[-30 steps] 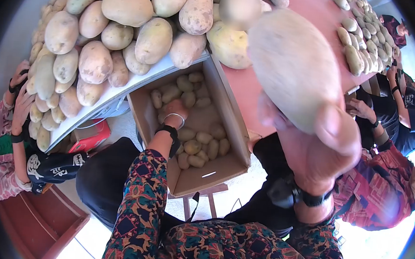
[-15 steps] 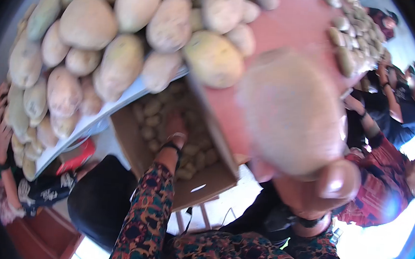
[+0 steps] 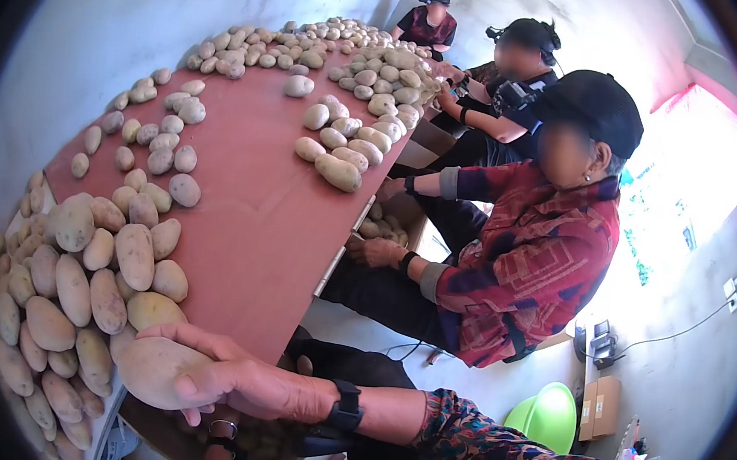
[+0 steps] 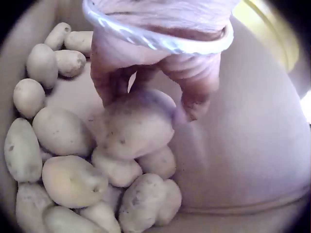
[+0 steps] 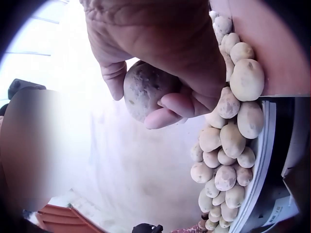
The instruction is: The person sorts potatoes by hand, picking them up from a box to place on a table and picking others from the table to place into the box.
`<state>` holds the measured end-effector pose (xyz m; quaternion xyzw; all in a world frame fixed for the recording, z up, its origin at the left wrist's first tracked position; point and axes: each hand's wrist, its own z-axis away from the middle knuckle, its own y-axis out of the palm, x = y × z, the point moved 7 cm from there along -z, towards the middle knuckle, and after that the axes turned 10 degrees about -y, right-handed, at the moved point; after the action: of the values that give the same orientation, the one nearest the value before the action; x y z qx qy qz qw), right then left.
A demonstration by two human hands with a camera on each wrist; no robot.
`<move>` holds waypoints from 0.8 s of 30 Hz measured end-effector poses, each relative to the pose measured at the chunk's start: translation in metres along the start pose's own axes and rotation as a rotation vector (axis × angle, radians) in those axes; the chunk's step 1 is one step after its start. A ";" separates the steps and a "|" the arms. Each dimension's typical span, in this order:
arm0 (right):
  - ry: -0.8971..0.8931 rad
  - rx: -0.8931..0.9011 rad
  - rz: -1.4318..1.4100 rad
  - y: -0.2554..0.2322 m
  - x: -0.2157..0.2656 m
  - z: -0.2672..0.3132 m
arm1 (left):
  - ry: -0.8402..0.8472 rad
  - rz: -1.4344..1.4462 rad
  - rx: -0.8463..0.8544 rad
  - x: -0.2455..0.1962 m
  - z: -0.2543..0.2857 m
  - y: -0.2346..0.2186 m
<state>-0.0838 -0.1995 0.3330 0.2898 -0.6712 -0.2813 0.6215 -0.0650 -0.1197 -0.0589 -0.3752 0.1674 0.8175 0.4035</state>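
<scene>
R hand w/ its potato has swung from close-up over to the big pile: thumb one side, fingers the other, pinching it. L hand is down in the box, fingers & thumb round a second potato. Risk: pinch goes loose, potato drops, prob. knocks the pile & a few roll off. Potato's blunt end points pile-ward, long axis approx. in line w/ my forearm.
</scene>
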 end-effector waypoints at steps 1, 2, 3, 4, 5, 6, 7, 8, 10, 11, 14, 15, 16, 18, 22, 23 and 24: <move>-0.011 0.013 -0.002 -0.001 -0.004 -0.001 | -0.049 0.033 0.020 0.010 0.012 -0.010; -0.024 0.014 -0.038 -0.003 -0.008 -0.003 | -0.095 0.066 0.039 0.018 0.025 -0.021; -0.036 0.017 -0.072 -0.005 -0.010 -0.004 | -0.140 0.100 0.060 0.022 0.033 -0.027; -0.045 0.032 -0.070 -0.008 -0.010 -0.004 | -0.184 0.137 0.080 0.026 0.041 -0.032; -0.072 0.038 -0.056 -0.011 -0.009 -0.005 | -0.229 0.176 0.097 0.026 0.047 -0.035; -0.096 0.047 -0.050 -0.010 -0.007 -0.006 | -0.222 0.173 0.075 0.025 0.050 -0.041; -0.091 0.071 -0.069 -0.007 -0.009 -0.007 | -0.323 0.389 0.249 0.033 0.056 -0.036; -0.118 0.015 -0.089 -0.007 -0.004 -0.008 | -0.413 0.613 0.416 0.039 0.068 -0.035; -0.131 -0.070 -0.156 -0.007 -0.003 -0.011 | -0.414 0.615 0.459 0.003 0.100 -0.032; -0.120 -0.095 -0.185 -0.011 -0.004 -0.014 | -0.395 0.564 0.486 -0.027 0.123 -0.027; -0.074 -0.098 -0.227 -0.023 -0.015 -0.027 | -0.321 0.429 0.630 -0.111 0.188 -0.024; -0.098 -0.090 -0.224 -0.025 -0.014 -0.031 | -0.315 0.445 0.602 -0.122 0.198 -0.032; -0.127 -0.088 -0.220 -0.026 -0.013 -0.034 | -0.278 0.525 0.704 -0.135 0.210 -0.034; -0.137 -0.089 -0.214 -0.026 -0.016 -0.042 | -0.224 0.606 0.795 -0.160 0.231 -0.040; -0.146 -0.156 -0.138 -0.022 -0.022 -0.050 | 0.076 0.858 0.614 -0.188 0.242 -0.071; -0.157 -0.158 -0.092 -0.021 -0.023 -0.053 | 0.127 0.910 0.570 -0.188 0.237 -0.080; -0.167 -0.153 -0.058 -0.018 -0.022 -0.055 | 0.136 0.926 0.568 -0.189 0.235 -0.083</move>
<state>-0.0273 -0.1957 0.3086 0.2367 -0.6886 -0.3727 0.5753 -0.0385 -0.0339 0.2408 -0.1906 0.5548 0.8064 0.0752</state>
